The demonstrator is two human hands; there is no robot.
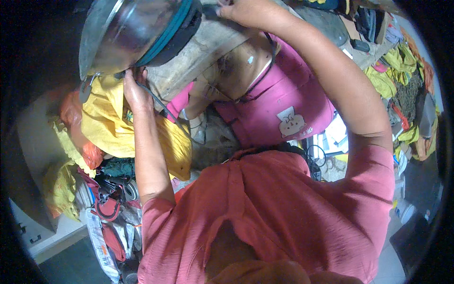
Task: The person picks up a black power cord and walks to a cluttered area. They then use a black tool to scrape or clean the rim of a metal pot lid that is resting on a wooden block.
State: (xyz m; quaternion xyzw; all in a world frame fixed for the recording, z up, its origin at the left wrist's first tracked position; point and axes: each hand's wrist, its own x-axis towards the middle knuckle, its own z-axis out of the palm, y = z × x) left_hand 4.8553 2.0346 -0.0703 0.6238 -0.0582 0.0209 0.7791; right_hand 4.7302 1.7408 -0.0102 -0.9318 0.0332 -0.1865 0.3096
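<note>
Left hand: my left hand (136, 92) is raised to the underside of the metal bowl (125, 33), fingers curled at a thin dark cord (163, 109) that hangs from there. It looks like a pinch on the cord, though the fingertips are half hidden against the yellow cloth (111, 128).

Right hand: my right hand (236, 9) reaches up and across to the top of the frame, fingers bent onto the upper edge of the wooden board (203, 49). Whether it is truly clamped on the board I cannot tell; the fingertips run out of the picture.

Where the bowl is: upper left, above my left hand, lying against the board's left end, with a teal band (172, 28) around its rim.

Which way it points: it is tipped on its side, the rim facing right toward the board and the rounded bottom toward the upper left. The board's long axis runs from lower left up to the right.

Step in hand: I judge I am steadying the board with the right while the left works the cord loose under the bowl.

Next move calls for: a firm hold on the board, so the bowl does not slide, and a gentle pull on the cord.

Around: a pink bag (279, 106) with a small cartoon patch hangs just below the board; my red shirt (274, 213) fills the lower frame; heaped cloths (402, 80) lie at the right.
</note>
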